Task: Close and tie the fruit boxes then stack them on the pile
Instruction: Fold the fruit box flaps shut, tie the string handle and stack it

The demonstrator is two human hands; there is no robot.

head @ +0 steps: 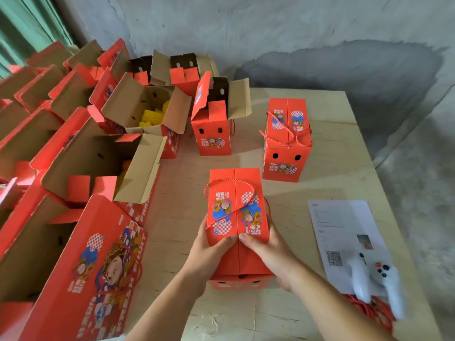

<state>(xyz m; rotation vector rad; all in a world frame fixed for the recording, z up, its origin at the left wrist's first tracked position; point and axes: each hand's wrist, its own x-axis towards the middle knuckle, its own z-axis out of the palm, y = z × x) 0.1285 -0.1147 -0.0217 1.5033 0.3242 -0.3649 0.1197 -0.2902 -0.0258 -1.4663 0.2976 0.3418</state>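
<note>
A small red fruit box [237, 217] stands on the plywood table [332, 168] right in front of me, its top flaps closed and a red cord [230, 187] lying loosely across the top. My left hand [209, 252] grips its left near side, thumb on the top edge. My right hand [268, 252] grips the right near side, thumb meeting the left thumb at the flap seam. A second closed box [285, 141] with its cord tied stands further back on the right. An open-flapped small box [211, 129] stands behind the held one.
Many open red boxes [81, 168] crowd the left side, some showing yellow foam-netted fruit [152, 116]. A printed sheet [344, 239] lies at the right with a white game controller [376, 279] and a bundle of red cords [369, 308] on it. A concrete wall stands behind.
</note>
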